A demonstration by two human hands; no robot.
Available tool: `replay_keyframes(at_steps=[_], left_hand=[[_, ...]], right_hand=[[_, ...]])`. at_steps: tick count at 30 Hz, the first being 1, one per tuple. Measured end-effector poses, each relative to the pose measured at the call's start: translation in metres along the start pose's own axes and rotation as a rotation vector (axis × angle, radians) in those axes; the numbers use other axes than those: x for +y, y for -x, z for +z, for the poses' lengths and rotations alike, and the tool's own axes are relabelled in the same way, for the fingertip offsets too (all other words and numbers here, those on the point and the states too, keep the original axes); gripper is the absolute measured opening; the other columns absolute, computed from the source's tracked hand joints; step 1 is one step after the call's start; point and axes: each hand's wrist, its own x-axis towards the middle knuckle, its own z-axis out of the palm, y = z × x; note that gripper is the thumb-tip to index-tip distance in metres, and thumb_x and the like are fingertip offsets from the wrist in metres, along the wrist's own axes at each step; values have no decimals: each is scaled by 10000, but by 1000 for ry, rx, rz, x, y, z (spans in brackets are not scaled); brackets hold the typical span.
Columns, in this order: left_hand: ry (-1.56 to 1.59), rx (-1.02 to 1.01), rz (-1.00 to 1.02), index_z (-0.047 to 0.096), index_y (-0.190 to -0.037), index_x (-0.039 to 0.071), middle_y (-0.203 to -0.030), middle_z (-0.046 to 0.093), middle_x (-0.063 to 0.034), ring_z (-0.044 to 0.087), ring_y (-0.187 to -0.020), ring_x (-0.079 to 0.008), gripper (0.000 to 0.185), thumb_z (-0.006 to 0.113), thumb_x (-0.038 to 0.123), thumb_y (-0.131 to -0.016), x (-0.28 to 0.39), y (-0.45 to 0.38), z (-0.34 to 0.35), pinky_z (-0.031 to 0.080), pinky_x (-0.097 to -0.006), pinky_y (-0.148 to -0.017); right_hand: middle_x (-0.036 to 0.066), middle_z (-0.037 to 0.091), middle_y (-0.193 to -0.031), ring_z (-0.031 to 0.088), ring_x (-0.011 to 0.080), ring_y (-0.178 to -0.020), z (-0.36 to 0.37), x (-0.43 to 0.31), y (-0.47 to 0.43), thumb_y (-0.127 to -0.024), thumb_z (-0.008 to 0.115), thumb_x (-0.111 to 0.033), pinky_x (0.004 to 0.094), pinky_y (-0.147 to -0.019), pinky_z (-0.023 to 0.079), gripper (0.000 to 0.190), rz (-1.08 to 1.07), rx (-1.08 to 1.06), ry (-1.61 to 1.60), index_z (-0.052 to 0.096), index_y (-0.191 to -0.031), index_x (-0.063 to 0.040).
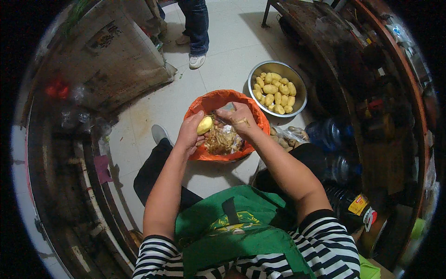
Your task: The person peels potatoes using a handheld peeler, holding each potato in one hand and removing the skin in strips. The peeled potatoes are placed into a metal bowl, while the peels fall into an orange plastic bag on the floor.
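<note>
My left hand point(189, 134) grips a yellow peeled potato point(205, 125) above the left part of a bin with an orange plastic liner point(258, 104). Opposite it, my right hand point(240, 117) is closed around a small greyish tool point(228, 107); the fingers hide much of it, so its exact kind is unclear. Bits of peel cling to my right wrist. Potato peelings point(223, 141) and some plastic scraps fill the bin's bottom below both hands. Beyond the bin to the right, a round metal basin point(302, 101) holds several peeled potatoes point(270, 89).
Unpeeled potatoes point(278, 139) in a clear plastic bag lie right of the bin. Large water jugs point(324, 134) and a dark bottle with a red cap point(352, 205) stand along the right side. Another person's leg point(197, 28) is at the top. A large worn box point(115, 52) is upper left.
</note>
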Motion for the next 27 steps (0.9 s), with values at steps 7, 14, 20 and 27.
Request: replay_keyframes(at_steps=[7,14,20,27], left_hand=[[104,-43,-71,575,-940,82,-631,565,-50,439,-410,-70,348,500,421,-964,-12,-15,-14,327,-183,-355],[-23,98,35,589,-1028,77,-861,619,-53,592,-661,-128,237,471,273,-965,-22,-25,-7,465,-248,-503],[-145,67,139,568,-1019,5,-873,617,-83,642,-673,-172,270,391,208,-989,-28,-23,8,557,-289,-541],[-275,198,361,570,-999,-10,-872,629,-103,644,-599,-185,251,446,207,-992,-36,-33,14,542,-273,-478]], right_hand=[[73,671,-830,646,148,-739,16,-12,11,-827,730,-193,306,-673,529,221,60,40,98,650,-908,-4],[173,658,-947,649,286,-858,-17,15,-4,-780,754,-288,405,-780,504,371,-195,89,1000,659,-986,6],[52,676,-897,620,126,-789,-20,32,-7,-817,743,-223,293,-728,505,306,-16,-87,170,668,-996,14],[43,670,-885,621,132,-781,-29,17,0,-814,749,-193,293,-731,512,285,100,-166,133,649,-1006,-8]])
